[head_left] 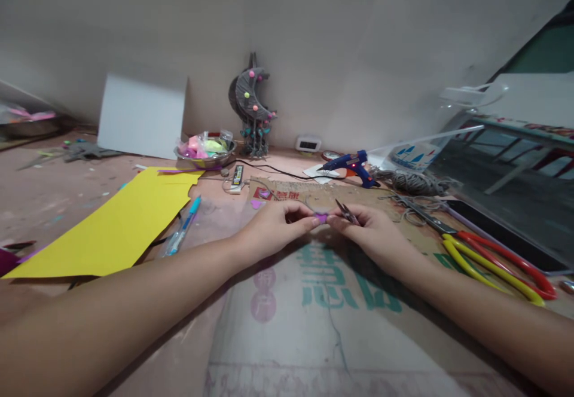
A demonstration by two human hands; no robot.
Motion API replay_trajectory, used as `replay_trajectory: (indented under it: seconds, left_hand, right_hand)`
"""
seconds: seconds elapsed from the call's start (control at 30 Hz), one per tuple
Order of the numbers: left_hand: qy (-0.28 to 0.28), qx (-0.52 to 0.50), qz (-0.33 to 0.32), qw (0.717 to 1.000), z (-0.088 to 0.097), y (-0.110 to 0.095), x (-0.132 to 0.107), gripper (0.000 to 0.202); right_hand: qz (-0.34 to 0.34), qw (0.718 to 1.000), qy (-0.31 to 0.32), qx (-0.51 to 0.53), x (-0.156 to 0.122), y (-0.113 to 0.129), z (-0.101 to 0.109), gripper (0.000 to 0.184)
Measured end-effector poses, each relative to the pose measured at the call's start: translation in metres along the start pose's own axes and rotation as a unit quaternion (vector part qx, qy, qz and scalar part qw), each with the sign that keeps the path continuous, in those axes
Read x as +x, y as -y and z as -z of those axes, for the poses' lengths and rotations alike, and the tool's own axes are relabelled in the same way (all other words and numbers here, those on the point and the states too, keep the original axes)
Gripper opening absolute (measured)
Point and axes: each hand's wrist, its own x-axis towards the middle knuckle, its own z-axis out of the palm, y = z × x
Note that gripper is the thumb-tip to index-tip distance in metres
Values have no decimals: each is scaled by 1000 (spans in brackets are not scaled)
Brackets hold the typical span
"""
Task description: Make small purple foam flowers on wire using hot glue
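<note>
My left hand (275, 223) and my right hand (368, 229) meet over a flattened cardboard sheet (323, 319). Between the fingertips of both hands sits a small purple paper piece (321, 217). My right hand also holds small metal snips (346, 210), their tips pointing up and left from the fingers. Both forearms stretch in from the bottom corners.
A yellow paper sheet (121, 223) and a blue pen (185, 225) lie at left. At the back are a bowl of coloured bits (206, 149), a moon ornament (251, 101) and a blue glue gun (352, 164). Pliers with red and yellow handles (488, 259) and a phone (506, 235) lie at right.
</note>
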Motion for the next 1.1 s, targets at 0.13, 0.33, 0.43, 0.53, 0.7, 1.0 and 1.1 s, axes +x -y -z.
replay_trajectory:
  seconds: [0.13, 0.33, 0.43, 0.53, 0.7, 1.0, 1.1]
  left_hand:
    - [11, 33, -13, 999, 1, -1, -1, 27]
    - [5, 33, -9, 999, 0, -1, -2, 26]
    - [4, 22, 0, 1000, 0, -2, -1, 27]
    - [-21, 2, 16, 1000, 1, -3, 0, 27]
    - [-29, 3, 27, 999, 2, -2, 1, 23]
    - [-20, -12, -6, 1000, 1, 0, 1, 23]
    - [-18, -12, 9, 1000, 0, -3, 0, 23]
  right_hand:
    - [-18, 1000, 6, 16, -1, 4, -2, 34]
    - [3, 1000, 18, -4, -4, 6, -3, 31]
    - [12, 1000, 23, -6, -4, 4, -3, 31]
    - [15, 1000, 22, -14, -3, 4, -3, 31]
    - [19, 999, 14, -32, -4, 5, -3, 30]
    - [25, 998, 12, -51, -4, 4, -2, 28]
    - [25, 999, 5, -43, -3, 3, -2, 30]
